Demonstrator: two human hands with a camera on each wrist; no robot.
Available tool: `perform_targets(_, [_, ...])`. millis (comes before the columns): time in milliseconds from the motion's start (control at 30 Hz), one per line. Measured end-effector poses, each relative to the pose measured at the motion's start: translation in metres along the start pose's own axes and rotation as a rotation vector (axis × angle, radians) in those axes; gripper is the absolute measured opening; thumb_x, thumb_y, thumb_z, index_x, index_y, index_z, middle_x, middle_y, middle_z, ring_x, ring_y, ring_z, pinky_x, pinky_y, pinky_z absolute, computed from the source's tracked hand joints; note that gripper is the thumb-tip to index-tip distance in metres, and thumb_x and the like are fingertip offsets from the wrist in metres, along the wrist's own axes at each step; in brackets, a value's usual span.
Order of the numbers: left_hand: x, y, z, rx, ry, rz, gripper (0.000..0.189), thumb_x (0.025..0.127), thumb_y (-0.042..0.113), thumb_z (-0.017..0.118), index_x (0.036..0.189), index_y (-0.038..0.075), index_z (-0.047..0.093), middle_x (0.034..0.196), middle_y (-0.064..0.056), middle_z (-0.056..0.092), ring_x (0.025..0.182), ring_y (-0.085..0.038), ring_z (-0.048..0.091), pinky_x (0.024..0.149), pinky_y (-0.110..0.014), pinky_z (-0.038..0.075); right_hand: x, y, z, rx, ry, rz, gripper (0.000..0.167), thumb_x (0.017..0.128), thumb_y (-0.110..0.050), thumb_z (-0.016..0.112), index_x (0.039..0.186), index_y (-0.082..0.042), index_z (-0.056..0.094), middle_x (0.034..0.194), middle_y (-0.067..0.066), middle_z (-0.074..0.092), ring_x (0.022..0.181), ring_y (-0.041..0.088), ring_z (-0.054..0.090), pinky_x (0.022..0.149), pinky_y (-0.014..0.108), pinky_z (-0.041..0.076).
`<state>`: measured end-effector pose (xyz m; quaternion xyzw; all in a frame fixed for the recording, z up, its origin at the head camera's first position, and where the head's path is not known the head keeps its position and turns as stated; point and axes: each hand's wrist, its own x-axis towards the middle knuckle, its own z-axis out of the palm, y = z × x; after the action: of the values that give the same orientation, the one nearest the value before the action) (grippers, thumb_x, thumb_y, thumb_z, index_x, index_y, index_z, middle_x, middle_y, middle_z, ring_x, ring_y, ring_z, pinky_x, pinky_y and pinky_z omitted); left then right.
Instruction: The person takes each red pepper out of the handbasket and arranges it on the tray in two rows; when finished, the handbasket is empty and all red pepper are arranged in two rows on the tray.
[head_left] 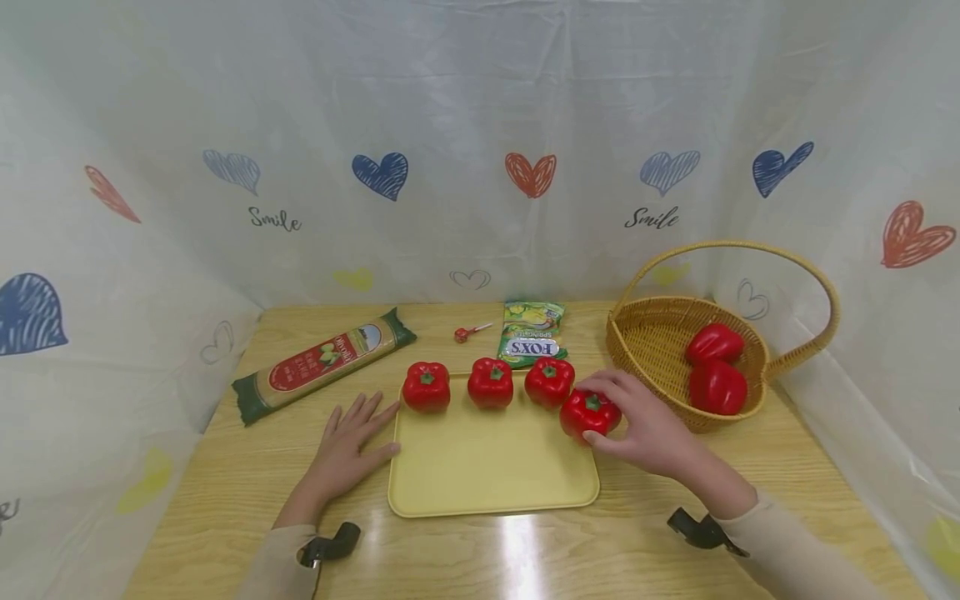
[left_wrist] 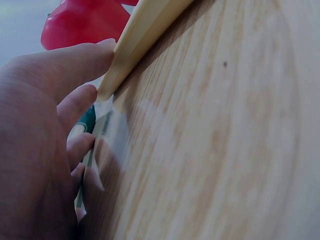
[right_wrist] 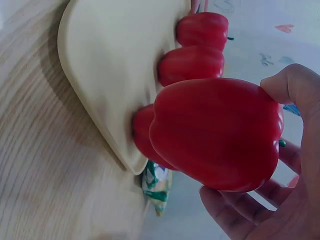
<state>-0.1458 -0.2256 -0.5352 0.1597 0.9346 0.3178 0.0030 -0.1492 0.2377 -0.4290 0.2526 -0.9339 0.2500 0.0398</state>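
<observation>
My right hand (head_left: 637,421) grips a red bell pepper (right_wrist: 215,135) between thumb and fingers, over the right side of the yellow tray (head_left: 487,467). Along the tray's far edge stand three more red bell peppers, the left one (head_left: 427,387), the middle one (head_left: 491,383) and the right one (head_left: 550,382), stems up. The held pepper is close beside the right one. My left hand (head_left: 348,450) rests at the tray's left edge with fingers spread; in the left wrist view its thumb and a fingertip touch the tray's rim (left_wrist: 125,55).
A wicker basket (head_left: 652,333) with a tall handle stands at the right, two red peppers (head_left: 717,387) inside. Behind the tray lie a green FOX'S candy bag (head_left: 532,333) and a red lollipop (head_left: 461,335). A long pasta packet (head_left: 322,362) lies at the left.
</observation>
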Motion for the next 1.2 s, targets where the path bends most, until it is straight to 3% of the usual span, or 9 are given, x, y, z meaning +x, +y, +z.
perform_targets(433, [0.0, 0.0, 0.0, 0.004, -0.005, -0.006, 0.067, 0.096, 0.05, 0.066, 0.155, 0.026, 0.046, 0.166, -0.012, 0.028, 0.155, -0.038, 0.011, 0.122, -0.059, -0.006, 0.003, -0.019, 0.014, -0.042, -0.009, -0.085, 0.061, 0.079, -0.033, 0.084, 0.135, -0.021, 0.063, 0.134, 0.005, 0.056, 0.121, 0.026, 0.055, 0.094, 0.048, 0.055])
perform_targets(700, [0.0, 0.002, 0.001, 0.004, 0.019, 0.02, 0.066, 0.096, 0.048, 0.067, 0.154, 0.023, 0.049, 0.164, -0.017, 0.031, 0.154, -0.043, 0.013, 0.121, -0.062, -0.004, 0.009, -0.031, 0.023, 0.011, -0.032, -0.102, 0.059, 0.08, -0.034, 0.084, 0.134, -0.021, 0.064, 0.136, 0.005, 0.055, 0.124, 0.025, 0.055, 0.097, 0.048, 0.054])
perform_targets(1200, [0.0, 0.003, 0.0, 0.008, 0.006, 0.008, 0.066, 0.096, 0.049, 0.066, 0.154, 0.024, 0.047, 0.165, -0.015, 0.03, 0.154, -0.042, 0.012, 0.121, -0.062, -0.004, 0.025, -0.045, 0.045, 0.049, -0.079, -0.15, 0.056, 0.083, -0.037, 0.082, 0.134, -0.024, 0.063, 0.137, 0.001, 0.054, 0.125, 0.021, 0.054, 0.099, 0.046, 0.054])
